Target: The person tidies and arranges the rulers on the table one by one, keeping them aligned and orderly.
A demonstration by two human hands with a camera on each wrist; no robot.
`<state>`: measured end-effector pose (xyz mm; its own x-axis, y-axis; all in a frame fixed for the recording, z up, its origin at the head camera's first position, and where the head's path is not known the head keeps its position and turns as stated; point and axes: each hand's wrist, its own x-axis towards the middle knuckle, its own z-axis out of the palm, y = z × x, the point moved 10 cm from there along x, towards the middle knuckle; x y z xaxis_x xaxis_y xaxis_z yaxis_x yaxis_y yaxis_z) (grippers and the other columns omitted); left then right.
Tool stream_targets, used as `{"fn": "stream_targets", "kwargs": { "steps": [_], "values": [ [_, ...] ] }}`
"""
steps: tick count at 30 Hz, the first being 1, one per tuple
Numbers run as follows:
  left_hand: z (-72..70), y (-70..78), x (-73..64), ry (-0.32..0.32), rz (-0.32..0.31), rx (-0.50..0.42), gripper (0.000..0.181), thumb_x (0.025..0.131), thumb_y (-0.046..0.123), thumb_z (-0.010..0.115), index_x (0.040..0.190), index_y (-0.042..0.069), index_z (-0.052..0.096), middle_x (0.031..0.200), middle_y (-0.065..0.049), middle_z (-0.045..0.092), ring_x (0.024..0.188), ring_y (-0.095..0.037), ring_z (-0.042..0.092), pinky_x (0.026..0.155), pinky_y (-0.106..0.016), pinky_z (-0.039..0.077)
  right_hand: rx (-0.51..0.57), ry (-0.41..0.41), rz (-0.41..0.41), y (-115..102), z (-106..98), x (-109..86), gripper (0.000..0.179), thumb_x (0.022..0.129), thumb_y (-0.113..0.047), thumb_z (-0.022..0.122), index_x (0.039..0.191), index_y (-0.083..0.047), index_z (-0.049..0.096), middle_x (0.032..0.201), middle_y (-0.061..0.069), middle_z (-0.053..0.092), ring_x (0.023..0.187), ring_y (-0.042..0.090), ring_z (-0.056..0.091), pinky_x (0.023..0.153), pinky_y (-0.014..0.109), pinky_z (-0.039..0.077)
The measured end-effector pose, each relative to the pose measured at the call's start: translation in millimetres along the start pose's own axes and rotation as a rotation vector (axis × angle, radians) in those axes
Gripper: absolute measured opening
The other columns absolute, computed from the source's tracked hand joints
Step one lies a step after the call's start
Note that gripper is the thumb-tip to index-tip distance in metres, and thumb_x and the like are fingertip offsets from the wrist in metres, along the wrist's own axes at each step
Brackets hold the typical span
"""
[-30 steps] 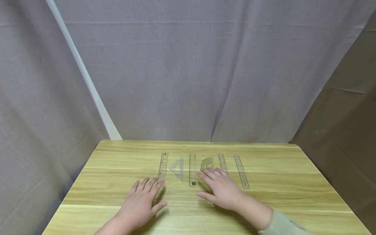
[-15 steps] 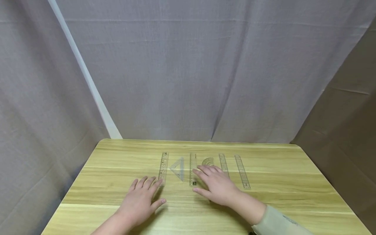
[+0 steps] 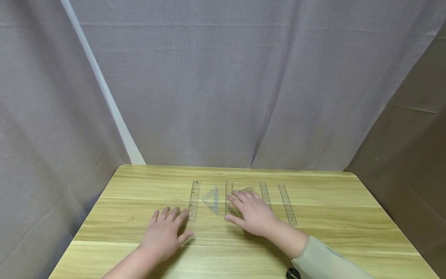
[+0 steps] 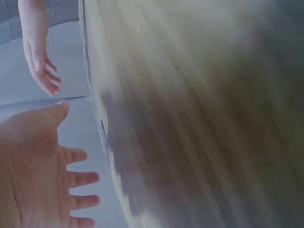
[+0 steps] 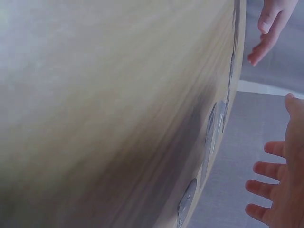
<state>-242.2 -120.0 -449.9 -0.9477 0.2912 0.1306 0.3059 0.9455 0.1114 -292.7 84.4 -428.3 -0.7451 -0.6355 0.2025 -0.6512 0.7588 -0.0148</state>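
Where the right hand (image 3: pixel 252 213) intervenes, a protractor (image 3: pixel 249 189) (between rulers (image 3: pixel 265 193)) peeks out — barely.

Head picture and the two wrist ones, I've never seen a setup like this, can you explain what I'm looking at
There's no machine here, just a person's bare left hand and right hand over a wood-grained table. The upright picture comes from a camera worn on the head, looking down; the two sideways-looking ones come from a camera on each wrist. On the table lie see-through drawing tools in a row: four straight rulers, a triangle and a protractor that the right hand mostly hides. Neither hand grips anything.
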Motion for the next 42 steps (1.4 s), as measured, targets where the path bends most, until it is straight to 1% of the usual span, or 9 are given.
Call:
{"fn": "stream_targets", "kwargs": {
  "steps": [5, 9, 14, 20, 25, 29, 35, 38, 42],
  "values": [
    [1.8, -4.0, 3.5, -0.018, -0.019, 0.006, 0.07, 0.094, 0.062, 0.053, 0.147, 0.016, 0.049, 0.145, -0.016, 0.05, 0.135, -0.045, 0.041, 0.112, -0.064, 0.025, -0.007, -0.006, 0.014, 1, 1, 6.1, 0.068, 0.096, -0.059, 0.052, 0.146, -0.012, 0.049, 0.146, 0.013, 0.05, 0.133, 0.035, 0.047, 0.114, 0.054, 0.03],
    [3.6, -8.2, 3.7, -0.039, -0.036, 0.017, 0.071, 0.094, 0.062, 0.051, 0.147, 0.015, 0.049, 0.145, -0.016, 0.05, 0.135, -0.045, 0.041, 0.112, -0.064, 0.025, -0.008, -0.021, 0.033, 0, 3, 13.3, 0.068, 0.097, -0.059, 0.05, 0.146, -0.013, 0.048, 0.146, 0.012, 0.05, 0.133, 0.034, 0.046, 0.113, 0.054, 0.031],
    [7.4, -13.1, 3.8, -0.061, -0.062, 0.028, 0.072, 0.095, 0.063, 0.049, 0.147, 0.014, 0.048, 0.145, -0.017, 0.049, 0.135, -0.045, 0.04, 0.111, -0.064, 0.026, 0.015, -0.039, 0.062, -2, 5, 22.4, 0.067, 0.098, -0.06, 0.048, 0.148, -0.015, 0.048, 0.146, 0.011, 0.05, 0.133, 0.033, 0.046, 0.113, 0.053, 0.032],
    [11.4, -15.2, 2.9, -0.103, -0.091, 0.02, 0.075, 0.095, 0.064, 0.049, 0.149, 0.012, 0.046, 0.147, -0.018, 0.047, 0.136, -0.045, 0.039, 0.112, -0.065, 0.025, 0.04, -0.055, 0.112, -4, 8, 29.9, 0.068, 0.097, -0.062, 0.046, 0.147, -0.015, 0.049, 0.145, 0.012, 0.051, 0.132, 0.033, 0.047, 0.112, 0.054, 0.033],
    [15.0, -17.7, 2.7, -0.139, -0.11, 0.033, 0.075, 0.095, 0.064, 0.048, 0.149, 0.011, 0.045, 0.149, -0.019, 0.045, 0.137, -0.045, 0.037, 0.112, -0.065, 0.023, 0.053, -0.06, 0.125, -8, 9, 36.2, 0.068, 0.097, -0.061, 0.048, 0.147, -0.015, 0.05, 0.144, 0.014, 0.052, 0.132, 0.035, 0.047, 0.111, 0.055, 0.034],
    [18.3, -18.2, 3.6, -0.166, -0.11, 0.05, 0.076, 0.096, 0.064, 0.046, 0.15, 0.011, 0.044, 0.15, -0.019, 0.044, 0.138, -0.046, 0.036, 0.112, -0.066, 0.023, 0.06, -0.057, 0.13, -10, 8, 41.7, 0.068, 0.097, -0.062, 0.048, 0.146, -0.015, 0.05, 0.143, 0.013, 0.052, 0.133, 0.035, 0.047, 0.112, 0.055, 0.032],
    [19.5, -18.4, 7.1, -0.174, -0.115, 0.054, 0.077, 0.095, 0.066, 0.046, 0.149, 0.011, 0.044, 0.15, -0.019, 0.044, 0.138, -0.046, 0.036, 0.112, -0.065, 0.024, 0.039, -0.089, 0.135, -11, 14, 51.7, 0.071, 0.097, -0.065, 0.044, 0.147, -0.016, 0.049, 0.144, 0.012, 0.052, 0.135, 0.034, 0.045, 0.113, 0.053, 0.031],
    [20.0, -18.9, 8.5, -0.174, -0.118, 0.061, 0.078, 0.095, 0.066, 0.045, 0.149, 0.011, 0.045, 0.15, -0.019, 0.043, 0.138, -0.046, 0.036, 0.112, -0.065, 0.024, 0.029, -0.093, 0.124, -14, 17, 57.2, 0.071, 0.097, -0.066, 0.042, 0.147, -0.015, 0.049, 0.143, 0.012, 0.053, 0.134, 0.033, 0.046, 0.113, 0.052, 0.032],
    [22.6, -19.3, 10.0, -0.179, -0.118, 0.07, 0.078, 0.095, 0.067, 0.045, 0.149, 0.011, 0.045, 0.151, -0.018, 0.043, 0.138, -0.046, 0.036, 0.112, -0.065, 0.024, 0.027, -0.097, 0.13, -15, 19, 64.9, 0.072, 0.096, -0.066, 0.043, 0.146, -0.015, 0.05, 0.143, 0.012, 0.053, 0.133, 0.032, 0.047, 0.113, 0.052, 0.033]
  ]
}}
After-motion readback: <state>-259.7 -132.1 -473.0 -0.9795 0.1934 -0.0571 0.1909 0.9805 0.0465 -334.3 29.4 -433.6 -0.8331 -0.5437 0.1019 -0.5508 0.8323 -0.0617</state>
